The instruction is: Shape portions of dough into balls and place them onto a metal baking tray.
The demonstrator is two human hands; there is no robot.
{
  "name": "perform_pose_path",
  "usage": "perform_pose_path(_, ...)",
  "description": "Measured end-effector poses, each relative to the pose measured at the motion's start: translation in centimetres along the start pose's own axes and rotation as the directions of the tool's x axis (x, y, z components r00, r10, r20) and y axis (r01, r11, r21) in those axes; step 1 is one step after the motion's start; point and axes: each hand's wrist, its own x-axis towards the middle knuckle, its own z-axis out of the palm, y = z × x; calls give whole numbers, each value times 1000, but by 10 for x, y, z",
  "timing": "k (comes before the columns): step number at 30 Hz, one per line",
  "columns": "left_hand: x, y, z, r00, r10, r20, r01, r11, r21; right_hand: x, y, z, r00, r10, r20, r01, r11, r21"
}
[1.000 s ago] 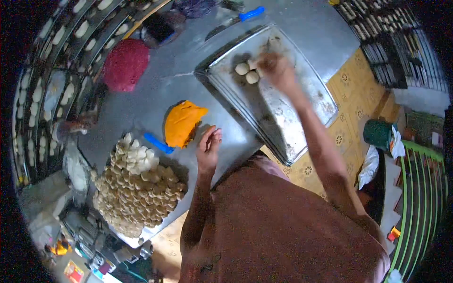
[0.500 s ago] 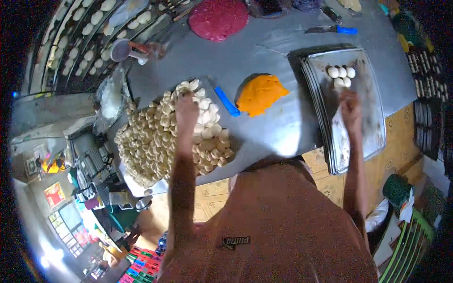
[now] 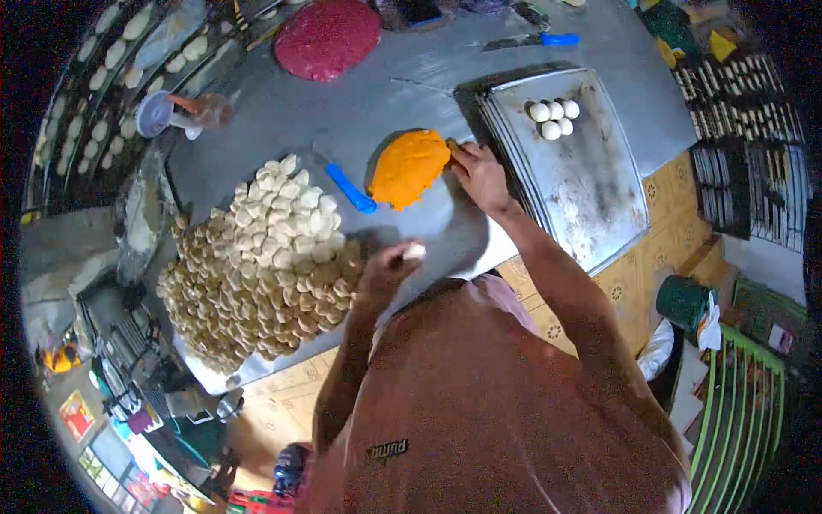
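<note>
Left hand (image 3: 387,265) pinches a small pale dough disc (image 3: 414,251); right hand (image 3: 478,174) digs loosely curled fingers into the orange filling mound (image 3: 409,168) — best to take little, evenly.

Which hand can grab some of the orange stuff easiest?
The right hand: it already touches the orange lump, while the left hand holds a dough piece.

Soft daylight falls evenly over the grey table (image 3: 402,77), brightest on its upper middle, where a pale sheen lies. The metal tray (image 3: 599,197) shows dull glare. Shadows are short and soft. The fisheye bends straight edges toward the rim, where the corners go black. Detail is slightly soft throughout, blurrier at the dim left edge.
</note>
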Motion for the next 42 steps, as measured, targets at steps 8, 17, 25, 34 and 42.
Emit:
perform_pose_path(8,-11,-16,53,944,-253,-210,299,928,224,15,33,11,977,-184,104,179,982,53)
perform_pose_path(17,55,-19,60,980,12,-196,-43,987,-156,-45,-30,-18,881,197,431,-426,727,538)
perform_pose_path(25,57,-6,55,978,-190,-85,97,777,-622,-76,-61,-26,916,316,247,-398,789,468)
perform_pose_path(34,38,27,28,996,-82,35,78,989,124,-92,-74,-27,863,268,428,-495,615,613)
perform_pose_path(42,48,-6,41,997,-33,-67,45,981,191,-76,-74,-34,905,209,370,-414,629,658)
